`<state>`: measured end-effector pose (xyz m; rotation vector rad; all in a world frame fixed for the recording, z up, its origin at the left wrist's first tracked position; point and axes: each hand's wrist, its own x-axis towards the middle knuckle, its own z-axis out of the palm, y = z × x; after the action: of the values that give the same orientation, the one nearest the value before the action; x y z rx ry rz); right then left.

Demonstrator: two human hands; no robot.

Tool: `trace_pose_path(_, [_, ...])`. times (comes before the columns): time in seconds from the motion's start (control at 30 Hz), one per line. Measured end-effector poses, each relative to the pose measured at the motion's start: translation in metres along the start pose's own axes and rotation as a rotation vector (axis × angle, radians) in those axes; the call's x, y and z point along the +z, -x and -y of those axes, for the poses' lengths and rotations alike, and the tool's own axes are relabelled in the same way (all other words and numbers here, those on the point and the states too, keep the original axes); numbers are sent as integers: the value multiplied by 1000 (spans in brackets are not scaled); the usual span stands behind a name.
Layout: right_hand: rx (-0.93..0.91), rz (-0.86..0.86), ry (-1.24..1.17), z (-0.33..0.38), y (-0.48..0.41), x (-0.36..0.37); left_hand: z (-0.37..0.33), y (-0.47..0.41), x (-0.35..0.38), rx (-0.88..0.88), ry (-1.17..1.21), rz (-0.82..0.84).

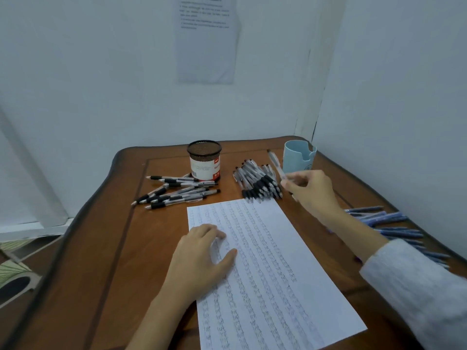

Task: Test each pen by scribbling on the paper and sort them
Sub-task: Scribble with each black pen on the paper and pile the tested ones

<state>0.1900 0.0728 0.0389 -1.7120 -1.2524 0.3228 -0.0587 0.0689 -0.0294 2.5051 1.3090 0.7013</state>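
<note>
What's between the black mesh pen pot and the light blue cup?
Head view: a heap of clear black-gripped pens, plus one clear pen the right hand holds.

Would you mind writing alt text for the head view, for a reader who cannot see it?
A person's right hand holds a pen above a wooden table while the left hand rests flat on scribble-covered paper. Behind it, scattered pens lie by a mesh pot and a pen pile by a blue cup; blue pens lie at right.

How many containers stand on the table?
2. The black mesh holder stands at the back centre; the light blue cup stands near the back right corner. No other seems hidden.
</note>
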Motion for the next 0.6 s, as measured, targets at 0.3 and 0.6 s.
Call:
trace_pose_path(0.3, [135, -8, 127, -11, -69, 43, 0, 1, -1, 10, 23, -7])
trace_pose_path(0.6, [116, 52, 139, -19, -74, 45, -3, 2, -2, -5, 41, -16])
